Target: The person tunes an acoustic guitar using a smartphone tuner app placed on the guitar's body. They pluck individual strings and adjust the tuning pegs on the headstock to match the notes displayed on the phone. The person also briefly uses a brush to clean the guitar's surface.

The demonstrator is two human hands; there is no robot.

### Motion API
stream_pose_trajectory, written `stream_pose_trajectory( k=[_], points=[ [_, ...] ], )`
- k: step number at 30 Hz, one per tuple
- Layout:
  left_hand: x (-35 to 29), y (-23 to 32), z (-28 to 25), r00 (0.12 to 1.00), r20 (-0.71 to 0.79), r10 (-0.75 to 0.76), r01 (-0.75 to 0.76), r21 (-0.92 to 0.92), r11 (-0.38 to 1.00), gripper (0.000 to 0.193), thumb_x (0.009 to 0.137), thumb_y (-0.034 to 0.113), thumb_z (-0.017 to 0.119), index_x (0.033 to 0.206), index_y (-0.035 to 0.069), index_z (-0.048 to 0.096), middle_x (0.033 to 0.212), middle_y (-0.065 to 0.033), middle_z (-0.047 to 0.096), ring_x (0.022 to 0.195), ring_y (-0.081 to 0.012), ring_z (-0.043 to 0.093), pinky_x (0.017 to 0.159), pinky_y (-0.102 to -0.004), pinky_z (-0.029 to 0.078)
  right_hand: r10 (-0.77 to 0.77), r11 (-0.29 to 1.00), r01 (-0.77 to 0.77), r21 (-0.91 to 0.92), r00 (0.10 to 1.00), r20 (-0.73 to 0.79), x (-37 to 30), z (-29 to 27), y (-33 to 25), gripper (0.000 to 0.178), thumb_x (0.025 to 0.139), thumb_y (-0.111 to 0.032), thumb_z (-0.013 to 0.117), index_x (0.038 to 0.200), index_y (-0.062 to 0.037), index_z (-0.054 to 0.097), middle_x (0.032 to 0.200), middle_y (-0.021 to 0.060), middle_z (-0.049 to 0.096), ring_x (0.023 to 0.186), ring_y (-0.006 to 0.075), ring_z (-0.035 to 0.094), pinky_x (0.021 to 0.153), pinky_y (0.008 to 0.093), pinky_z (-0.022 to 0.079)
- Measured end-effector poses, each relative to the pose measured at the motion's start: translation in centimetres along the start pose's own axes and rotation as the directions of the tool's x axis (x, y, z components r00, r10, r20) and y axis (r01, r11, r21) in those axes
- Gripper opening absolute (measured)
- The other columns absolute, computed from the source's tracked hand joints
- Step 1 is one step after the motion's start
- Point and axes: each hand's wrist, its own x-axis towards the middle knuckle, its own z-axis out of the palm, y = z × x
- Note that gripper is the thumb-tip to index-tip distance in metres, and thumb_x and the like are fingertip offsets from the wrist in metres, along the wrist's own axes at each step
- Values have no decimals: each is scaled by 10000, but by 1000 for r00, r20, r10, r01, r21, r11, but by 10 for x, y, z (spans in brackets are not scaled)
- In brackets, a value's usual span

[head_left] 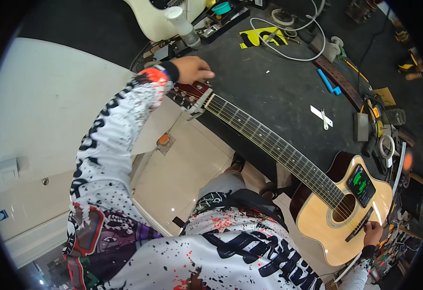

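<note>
An acoustic guitar (318, 237) with a pale top and dark sides lies diagonally, its neck resting along the dark table's edge. My left hand (193, 70) hovers at the headstock (192, 90), fingers loosely bent and apart, nothing visible in them. A grey capo (201, 104) clamps the neck near the nut. On the upper body, beside the soundhole, lies a phone (361, 186) with a green graphic on its dark screen. My right hand (373, 233) is at the strings by the bridge (359, 224), fingers drawn together; whether a pick is between them is hidden.
The dark table (250, 72) carries a grey cable (298, 59), a blue string winder (328, 82) and a small white tool (323, 118). A clear bottle (182, 26) and a cream guitar body (146, 19) stand at the far left. Tools crowd the right side.
</note>
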Motion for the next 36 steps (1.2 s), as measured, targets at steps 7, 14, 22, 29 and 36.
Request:
stream_pose_trajectory(
  k=[7, 14, 22, 29, 36],
  points=[
    [48, -3, -1, 970, 242, 39, -86, 188, 978, 392, 878, 435, 686, 937, 55, 764, 820, -125, 733, 743, -272, 701, 717, -375, 542, -59, 979, 61, -192, 998, 14, 9, -7, 29, 222, 847, -173, 642, 801, 43, 666, 699, 159, 655, 634, 242, 616, 620, 379, 486],
    [61, -10, 2, 934, 328, 139, -165, 55, 985, 221, 834, 178, 746, 984, 16, 754, 849, -117, 745, 777, -215, 705, 723, -349, 536, 60, 992, -55, -115, 997, 44, 9, -11, 28, 193, 827, -158, 644, 772, 25, 662, 672, 139, 641, 636, 258, 606, 633, 411, 479],
    [65, -44, 7, 778, 506, 374, -73, -517, 853, 284, 936, 104, 632, 1201, 7, 668, 1079, -74, 724, 995, -136, 655, 856, -292, 499, 23, 978, -12, -210, 998, 52, 16, -10, 34, 213, 814, -172, 647, 761, 34, 660, 681, 169, 649, 635, 274, 615, 624, 418, 474],
    [45, 19, -9, 979, 206, 9, -70, 291, 954, 448, 818, 425, 759, 880, -18, 734, 852, -165, 730, 860, -309, 706, 764, -383, 550, 41, 982, -33, -185, 998, 39, 13, -13, 39, 192, 813, -152, 650, 791, 37, 676, 674, 169, 652, 599, 261, 613, 596, 397, 479],
    [65, 24, -4, 890, 452, -51, -216, 518, 828, 263, 745, 217, 788, 859, -15, 742, 789, -166, 719, 770, -311, 711, 698, -415, 559, 97, 995, -94, -43, 992, 78, 12, -3, 6, 121, 830, -61, 650, 821, 56, 679, 651, 85, 645, 594, 153, 587, 569, 325, 471]
  ],
)
